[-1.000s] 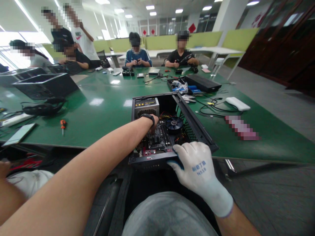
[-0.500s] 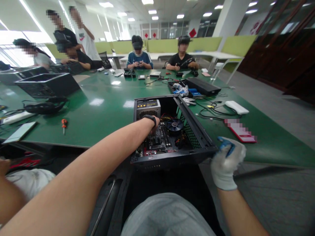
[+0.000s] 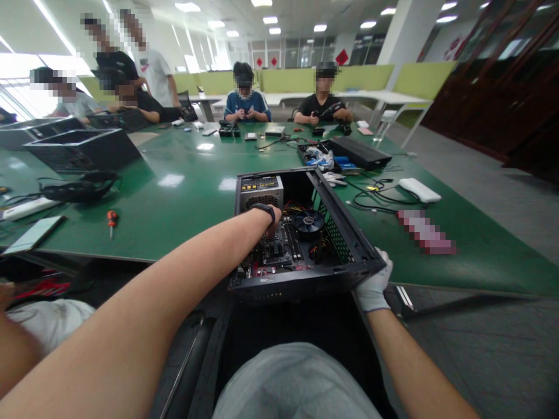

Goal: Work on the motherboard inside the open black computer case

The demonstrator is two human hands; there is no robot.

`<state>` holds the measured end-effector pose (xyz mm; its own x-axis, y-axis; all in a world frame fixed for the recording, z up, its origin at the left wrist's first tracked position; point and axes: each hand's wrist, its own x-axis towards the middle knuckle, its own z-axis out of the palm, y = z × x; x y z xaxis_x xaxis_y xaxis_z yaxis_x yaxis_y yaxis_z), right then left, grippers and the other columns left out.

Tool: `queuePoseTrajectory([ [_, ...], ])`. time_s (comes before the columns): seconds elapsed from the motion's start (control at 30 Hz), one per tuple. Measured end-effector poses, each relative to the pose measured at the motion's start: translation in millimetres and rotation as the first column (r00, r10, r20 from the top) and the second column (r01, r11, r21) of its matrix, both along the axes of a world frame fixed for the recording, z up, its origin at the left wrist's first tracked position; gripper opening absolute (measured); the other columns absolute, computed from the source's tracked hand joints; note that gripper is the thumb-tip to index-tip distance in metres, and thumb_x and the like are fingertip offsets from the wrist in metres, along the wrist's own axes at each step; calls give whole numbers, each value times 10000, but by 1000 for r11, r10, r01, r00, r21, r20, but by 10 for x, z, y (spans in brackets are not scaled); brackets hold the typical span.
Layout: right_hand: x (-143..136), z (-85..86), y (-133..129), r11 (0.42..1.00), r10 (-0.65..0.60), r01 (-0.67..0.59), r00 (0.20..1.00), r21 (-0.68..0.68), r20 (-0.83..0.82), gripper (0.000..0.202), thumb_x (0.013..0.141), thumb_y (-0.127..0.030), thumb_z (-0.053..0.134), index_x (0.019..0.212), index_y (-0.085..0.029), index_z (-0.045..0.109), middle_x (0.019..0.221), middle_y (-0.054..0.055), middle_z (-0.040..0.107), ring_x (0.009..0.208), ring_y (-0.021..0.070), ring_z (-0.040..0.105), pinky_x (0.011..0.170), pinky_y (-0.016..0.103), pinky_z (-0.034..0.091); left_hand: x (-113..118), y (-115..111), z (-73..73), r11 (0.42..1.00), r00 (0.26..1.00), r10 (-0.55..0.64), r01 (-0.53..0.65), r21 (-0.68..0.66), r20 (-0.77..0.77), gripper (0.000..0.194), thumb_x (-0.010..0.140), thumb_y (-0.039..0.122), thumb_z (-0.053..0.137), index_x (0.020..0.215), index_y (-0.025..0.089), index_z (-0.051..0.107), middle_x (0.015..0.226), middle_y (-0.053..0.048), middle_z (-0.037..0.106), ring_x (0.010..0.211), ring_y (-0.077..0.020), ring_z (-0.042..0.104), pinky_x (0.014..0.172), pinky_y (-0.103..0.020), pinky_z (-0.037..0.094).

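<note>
An open computer case (image 3: 301,280) lies at the front edge of the green table, its inside facing up. My left hand (image 3: 275,220), bare and with a black band at the wrist, reaches down into it beside the power supply (image 3: 264,189), over the motherboard (image 3: 276,251). Its fingers are mostly hidden, and I cannot see what they touch. A black fan (image 3: 309,222) sits just right of that hand. My right hand (image 3: 374,284), in a white glove, grips the case's near right corner, with the fingers partly behind the case.
On the green table (image 3: 183,215) lie an orange screwdriver (image 3: 112,223), a phone (image 3: 35,234), black cables (image 3: 371,201) and a white pouch (image 3: 419,190). A black tray-like case part (image 3: 360,152) holds gloves. Another empty case (image 3: 82,151) stands left. Several people work around the table.
My right hand has moved left from beside the case and closed on its near right corner. My left hand stays inside the case in nearly the same place.
</note>
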<state>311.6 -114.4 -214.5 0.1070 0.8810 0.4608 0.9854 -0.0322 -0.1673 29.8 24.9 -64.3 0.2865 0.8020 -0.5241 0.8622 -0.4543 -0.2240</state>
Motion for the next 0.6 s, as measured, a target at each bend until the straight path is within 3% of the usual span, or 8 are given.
queuePoseTrajectory([
  [0.07, 0, -40, 36, 992, -128, 128, 992, -21, 10, 382, 963, -430, 613, 1259, -188, 610, 1255, 86, 630, 1064, 204, 634, 910, 429, 555, -5, 23, -32, 1000, 1000, 0, 0, 9, -2, 654, 462, 341, 949, 1080, 189, 800, 1081, -107, 781, 1080, -305, 703, 972, -320, 532],
  [0.17, 0, -71, 82, 978, -201, 203, 979, -47, 34, 352, 963, -423, 614, 1214, -177, 626, 1205, 76, 646, 1046, 200, 637, 906, 426, 552, -4, 31, -47, 999, 1000, -27, 27, 24, -10, 627, 457, 345, 950, 1049, 193, 811, 1050, -97, 788, 1042, -299, 715, 951, -310, 545],
  [0.4, 7, -50, 106, 977, -192, 196, 980, -89, 56, 382, 959, -434, 617, 1243, -179, 616, 1235, 83, 636, 1060, 206, 635, 910, 431, 552, 49, -84, 90, 1000, 999, 23, -24, 19, 24, 484, 510, 209, 926, 976, 125, 824, 1004, -136, 788, 1041, -332, 719, 1012, -349, 525],
  [0.6, 21, -60, 140, 987, -137, 137, 991, -90, 7, 403, 960, -432, 617, 1281, -188, 603, 1283, 92, 621, 1088, 213, 631, 924, 440, 553, 27, -112, 118, 1000, 1000, -8, 9, 25, -15, 571, 554, 233, 929, 1099, 121, 799, 1052, -127, 787, 1022, -321, 725, 996, -349, 540],
])
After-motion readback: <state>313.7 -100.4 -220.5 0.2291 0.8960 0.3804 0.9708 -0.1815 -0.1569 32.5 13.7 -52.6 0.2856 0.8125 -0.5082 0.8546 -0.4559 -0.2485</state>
